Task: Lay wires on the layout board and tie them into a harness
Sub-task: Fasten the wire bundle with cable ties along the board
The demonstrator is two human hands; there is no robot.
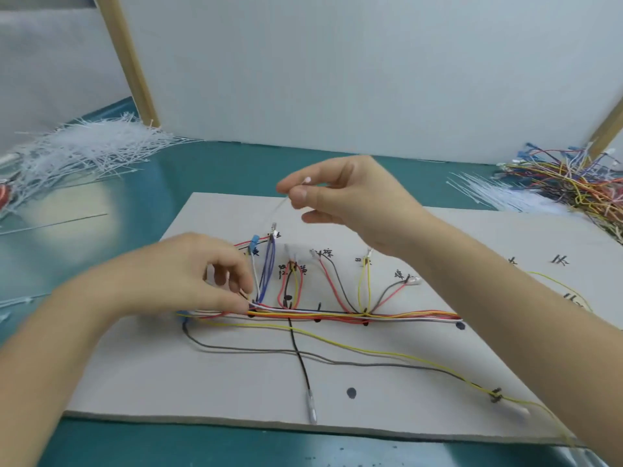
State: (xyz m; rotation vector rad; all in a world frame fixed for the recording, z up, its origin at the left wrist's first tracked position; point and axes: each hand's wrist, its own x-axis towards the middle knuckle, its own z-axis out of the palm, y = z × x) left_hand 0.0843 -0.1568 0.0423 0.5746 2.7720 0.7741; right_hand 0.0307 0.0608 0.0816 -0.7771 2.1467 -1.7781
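Two hands work above the grey cardboard layout board (209, 375): left hand (188, 274) pinches the bundled coloured wires (337, 315), right hand (340, 197) grip holds a thin white cable tie (281, 205).

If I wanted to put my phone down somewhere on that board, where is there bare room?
The layout board is bare along its near edge, left of the black wire, below the grey wire. The far left strip beyond the left hand is also free. The middle is crowded: the wire bundle and its upright branches fill it.
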